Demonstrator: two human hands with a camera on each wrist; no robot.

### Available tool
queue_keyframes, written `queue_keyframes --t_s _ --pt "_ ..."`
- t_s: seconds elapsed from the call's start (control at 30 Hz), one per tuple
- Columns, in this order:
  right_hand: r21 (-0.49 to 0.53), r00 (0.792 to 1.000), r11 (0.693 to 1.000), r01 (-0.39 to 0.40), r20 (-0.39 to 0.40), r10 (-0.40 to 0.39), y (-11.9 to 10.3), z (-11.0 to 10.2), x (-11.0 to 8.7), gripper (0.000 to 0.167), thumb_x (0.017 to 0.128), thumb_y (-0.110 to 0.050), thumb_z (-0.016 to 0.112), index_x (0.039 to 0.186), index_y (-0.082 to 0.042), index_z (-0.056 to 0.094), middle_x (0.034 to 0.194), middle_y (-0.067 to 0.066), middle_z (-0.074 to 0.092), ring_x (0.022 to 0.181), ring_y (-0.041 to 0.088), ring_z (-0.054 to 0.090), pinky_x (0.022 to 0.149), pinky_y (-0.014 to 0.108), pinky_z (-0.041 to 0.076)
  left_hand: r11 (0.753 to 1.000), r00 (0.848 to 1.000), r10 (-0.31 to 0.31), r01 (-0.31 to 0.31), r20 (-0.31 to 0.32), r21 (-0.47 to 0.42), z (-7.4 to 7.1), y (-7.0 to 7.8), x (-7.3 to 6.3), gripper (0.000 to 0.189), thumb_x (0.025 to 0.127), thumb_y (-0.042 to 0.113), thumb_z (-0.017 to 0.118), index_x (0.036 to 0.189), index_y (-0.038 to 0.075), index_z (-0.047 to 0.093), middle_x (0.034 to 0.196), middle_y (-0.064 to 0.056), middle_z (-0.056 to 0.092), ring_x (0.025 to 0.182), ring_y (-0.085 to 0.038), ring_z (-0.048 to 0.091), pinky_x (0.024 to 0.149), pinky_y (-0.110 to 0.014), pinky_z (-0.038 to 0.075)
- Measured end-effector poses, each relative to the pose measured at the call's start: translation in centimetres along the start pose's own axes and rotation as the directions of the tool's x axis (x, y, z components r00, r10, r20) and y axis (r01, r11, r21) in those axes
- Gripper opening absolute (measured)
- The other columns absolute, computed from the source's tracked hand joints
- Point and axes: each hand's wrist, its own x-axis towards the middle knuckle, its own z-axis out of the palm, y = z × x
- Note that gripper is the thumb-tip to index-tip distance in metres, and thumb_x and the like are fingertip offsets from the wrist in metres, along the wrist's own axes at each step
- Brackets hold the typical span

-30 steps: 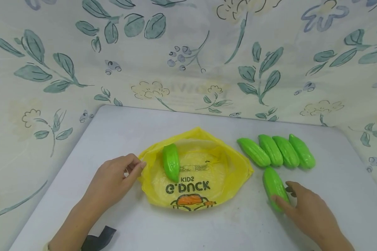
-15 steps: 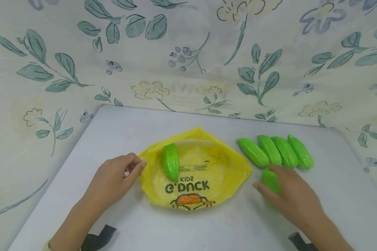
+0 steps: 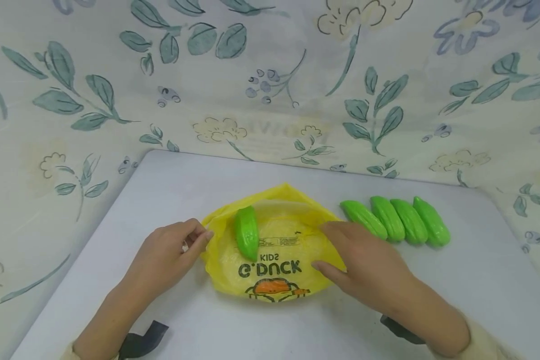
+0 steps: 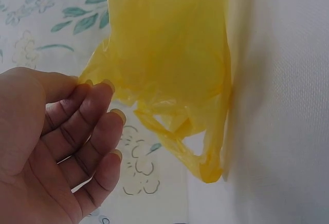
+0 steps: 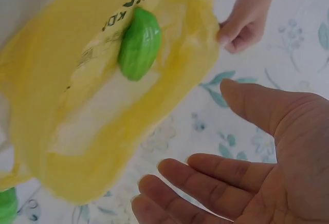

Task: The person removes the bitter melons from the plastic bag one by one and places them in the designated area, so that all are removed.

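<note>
My left hand (image 3: 171, 257) pinches the left edge of the yellow plastic bag (image 4: 169, 34) between thumb and fingertips. The bag lies with its mouth spread, and a glossy, ridged green cucumber (image 3: 246, 233) rests in it. My right hand (image 3: 369, 265) reaches over the bag's right edge. In the right wrist view its thumb and fingers (image 5: 205, 183) are spread apart, with nothing between them. Four-sided space aside, several more green cucumbers (image 3: 407, 221) lie in a row right behind the right hand. The spot in front of that row is hidden by the right hand.
The white table (image 3: 198, 175) bears all of this. A curtain (image 3: 270, 90) with a leaf and flower print stands behind the table and along its left side. Black wrist straps (image 3: 141, 342) show at the forearms.
My right hand touched the front cucumber, passed over it, then moved left to the bag's right edge. That cucumber no longer shows. The left hand keeps its pinch on the bag.
</note>
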Motion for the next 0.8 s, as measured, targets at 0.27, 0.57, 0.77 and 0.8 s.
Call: queue_keyframes --t_s 0.27,0.57,0.77,0.8 --pt "-0.03 0.984 0.991 0.131 0.125 -0.126 -1.9 -0.3 4.2 0.069 0.095 -0.04 0.079 0.15 -0.008 0.053 0.148 0.009 0.058 0.137 0.027 0.054 0.105 0.045 0.051 1.0 1.0 -0.009 0.009 0.002 0.004 0.0 0.1 0.0 0.015 0.103 0.029 0.07 0.095 0.017 0.067 0.077 0.01 0.061 0.074 -0.013 0.054 0.068 -0.033 0.051" --pt "-0.118 0.929 0.949 0.294 0.268 -0.255 -3.5 1.6 9.1 0.075 0.095 -0.031 0.079 0.158 -0.009 0.044 0.159 0.007 0.048 0.143 0.026 0.048 0.114 0.039 0.042 1.0 1.0 0.001 -0.001 -0.001 0.009 -0.2 0.0 -0.1 0.015 0.103 0.029 0.07 0.095 0.016 0.068 0.077 0.011 0.061 0.074 -0.013 0.054 0.068 -0.033 0.051" --pt "-0.139 0.885 0.922 0.362 0.362 -0.292 -4.3 3.4 11.3 0.072 0.098 -0.032 0.077 0.159 -0.013 0.043 0.163 0.005 0.042 0.146 0.025 0.043 0.116 0.039 0.04 1.0 1.0 0.004 -0.004 -0.003 0.004 -0.4 -0.1 -0.1 0.015 0.103 0.029 0.069 0.094 0.017 0.067 0.076 0.011 0.06 0.073 -0.012 0.053 0.067 -0.032 0.05" --pt "-0.151 0.879 0.913 0.38 0.366 -0.306 -4.4 3.7 11.6 0.069 0.099 -0.03 0.076 0.158 -0.014 0.044 0.162 0.005 0.043 0.145 0.024 0.044 0.115 0.038 0.041 1.0 1.0 0.004 -0.004 -0.004 0.002 -0.4 -0.1 -0.1 0.015 0.103 0.028 0.069 0.094 0.017 0.067 0.076 0.011 0.059 0.073 -0.013 0.053 0.066 -0.032 0.05"
